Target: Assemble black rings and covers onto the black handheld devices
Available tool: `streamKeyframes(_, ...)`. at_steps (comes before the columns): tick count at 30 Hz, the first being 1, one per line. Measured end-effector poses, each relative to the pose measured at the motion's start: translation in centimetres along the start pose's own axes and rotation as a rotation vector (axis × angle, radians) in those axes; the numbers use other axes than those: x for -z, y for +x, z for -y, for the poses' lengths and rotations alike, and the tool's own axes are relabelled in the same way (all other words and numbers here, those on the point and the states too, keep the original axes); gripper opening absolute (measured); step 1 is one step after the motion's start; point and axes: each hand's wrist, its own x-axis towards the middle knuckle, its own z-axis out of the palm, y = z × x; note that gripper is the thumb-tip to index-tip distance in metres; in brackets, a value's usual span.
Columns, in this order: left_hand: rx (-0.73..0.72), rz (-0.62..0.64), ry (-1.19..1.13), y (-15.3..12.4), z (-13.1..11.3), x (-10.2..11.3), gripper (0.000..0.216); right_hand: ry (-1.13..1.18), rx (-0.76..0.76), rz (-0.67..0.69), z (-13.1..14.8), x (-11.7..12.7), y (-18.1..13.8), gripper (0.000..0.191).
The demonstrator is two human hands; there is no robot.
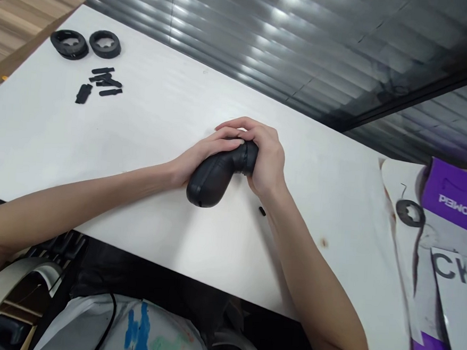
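A black, bent handheld device with a thick rounded end (pixel 209 181) is held over the middle of the white table (pixel 157 121). My left hand (pixel 206 154) lies along its far side, fingers curled over the top. Around the other end, which has a ring-like seam, my right hand (pixel 269 159) is wrapped, its fingers meeting those of the left. Both palms hide part of the device, and its exact kind does not show. Beside my right wrist a small black piece (pixel 262 211) rests on the table.
Black rings (pixel 105 44) and several small flat black parts (pixel 106 80) lie at the far left. To the right are another black ring (pixel 410 213), a thin bent hex key (pixel 403 189) and purple-and-white packaging (pixel 456 198). A corrugated metallic surface (pixel 227 30) borders the table's far edge.
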Motion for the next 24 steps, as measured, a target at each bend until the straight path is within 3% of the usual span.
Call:
streamKeyframes(4,0.006,0.02,-0.005,0.0,-0.1,0.1,0.009,-0.089,-0.011,-0.068,0.6,-0.2,-0.6,0.037)
streamKeyframes(15,0.005,-0.005,-0.034,-0.1,-0.3,-0.4,0.007,-0.177,0.039,-0.045,0.8,0.1,-0.3,0.033)
streamKeyframes(20,-0.005,-0.03,-0.044,-0.1,-0.4,-0.5,0.008,-0.109,0.064,-0.035,-0.1,0.1,0.1,0.031)
streamKeyframes(24,0.009,-0.026,-0.052,0.1,-0.2,-0.5,0.009,-0.008,-0.004,-0.021,-0.7,-0.1,0.4,0.034)
